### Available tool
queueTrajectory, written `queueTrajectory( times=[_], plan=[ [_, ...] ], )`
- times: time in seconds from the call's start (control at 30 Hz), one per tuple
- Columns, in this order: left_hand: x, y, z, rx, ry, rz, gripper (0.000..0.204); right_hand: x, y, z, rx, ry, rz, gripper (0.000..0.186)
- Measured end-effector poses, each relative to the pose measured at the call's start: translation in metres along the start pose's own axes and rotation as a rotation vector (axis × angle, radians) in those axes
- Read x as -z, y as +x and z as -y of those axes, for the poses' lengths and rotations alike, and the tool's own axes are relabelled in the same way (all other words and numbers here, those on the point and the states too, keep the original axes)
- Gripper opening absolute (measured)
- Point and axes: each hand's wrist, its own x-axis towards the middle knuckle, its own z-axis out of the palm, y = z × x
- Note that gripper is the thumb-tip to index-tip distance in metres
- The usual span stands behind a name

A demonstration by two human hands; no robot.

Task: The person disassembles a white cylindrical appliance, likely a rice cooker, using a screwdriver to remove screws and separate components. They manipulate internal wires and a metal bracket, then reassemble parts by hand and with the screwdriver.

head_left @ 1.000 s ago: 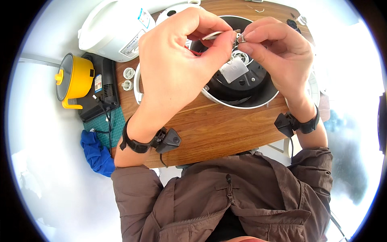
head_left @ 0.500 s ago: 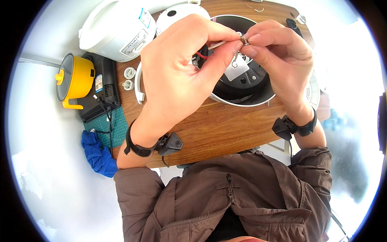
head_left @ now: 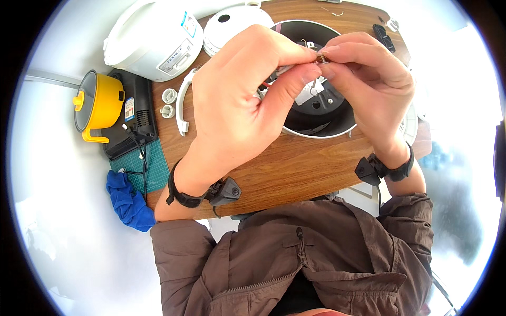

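A small round metal part with a coil spring (head_left: 323, 59) is pinched between my two hands, above an open cooker body (head_left: 337, 131). My right hand (head_left: 377, 84) grips the part with thumb and forefinger. My left hand (head_left: 232, 105) is closed in a pinch at its left side, with a white-sleeved wire (head_left: 284, 69) running between thumb and forefinger. Fingertips hide much of the part and the wire's end. Inside the cooker body, a silver plate (head_left: 307, 97) lies against the dark inner base. Red wire (head_left: 266, 84) shows beside my left thumb.
Left of the cooker body are a curved white handle (head_left: 183, 105) and two white caps (head_left: 168, 96). Behind stand a white rice cooker (head_left: 158, 42) and a white lid (head_left: 232, 23). A yellow pot (head_left: 103, 102), black appliance (head_left: 138, 100) and blue cloth (head_left: 126, 203) sit far left.
Both hands have shifted slightly down and to the right, still pinching together. The metal part has turned a little, so its spring coils show more.
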Motion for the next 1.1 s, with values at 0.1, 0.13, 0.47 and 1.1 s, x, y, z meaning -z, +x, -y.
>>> queueTrajectory(
  times=[0.1,0.13,0.47,1.1],
  plan=[
    [0.001,0.002,-0.002,-0.076,0.106,0.016,0.012,0.001,-0.001,0.000,-0.041,0.054,-0.011,0.022],
    [0.002,0.002,-0.002,-0.094,0.133,0.022,0.012,0.001,-0.002,0.000,-0.055,0.075,-0.017,0.022],
    [-0.002,-0.002,-0.009,-0.107,0.237,-0.042,0.014,0.004,-0.001,-0.004,0.086,-0.005,0.047,0.024],
    [0.000,-0.002,-0.004,-0.363,0.266,-0.133,0.025,0.008,-0.001,0.011,0.249,-0.195,0.101,0.031]
  ],
)
